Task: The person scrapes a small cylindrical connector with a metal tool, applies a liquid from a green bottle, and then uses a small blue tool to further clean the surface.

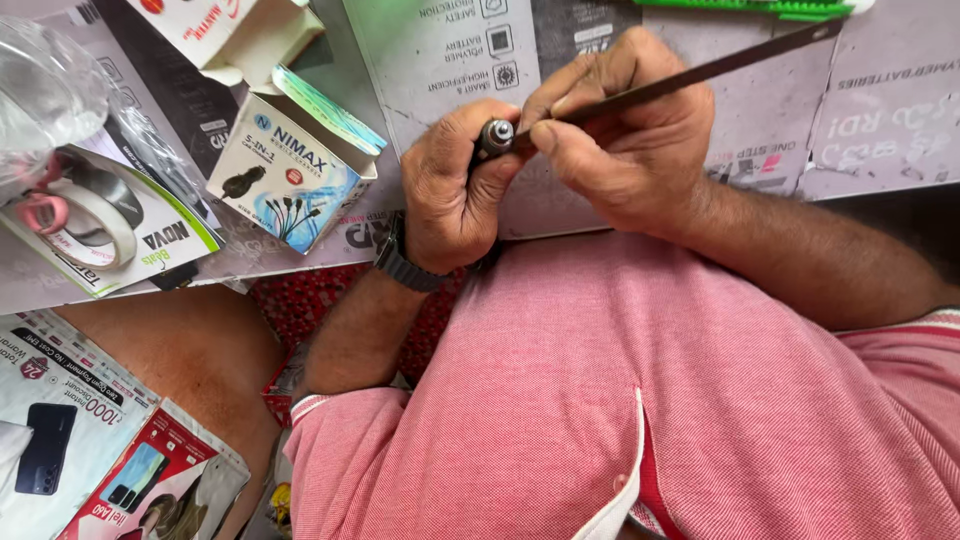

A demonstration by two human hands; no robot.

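Note:
My left hand (447, 195), with a dark wristwatch (400, 262) on the wrist, is closed around a small dark cylindrical part with a shiny metal end (495, 134). My right hand (632, 150) pinches a long thin dark metal tool (730, 65) like a pen. The tool's tip meets the metal end of the part, and its shaft runs up to the right. Both hands are held together just above the table's near edge, over flattened printed cardboard (880, 110). Most of the small part is hidden inside my left fist.
An open white-and-blue carton (290, 172) stands left of my hands. Further left lie a headphone package (95, 215) and a clear plastic bag (40, 90). A green plastic item (770, 8) lies at the top edge. Phone leaflets (70, 420) lie at the lower left.

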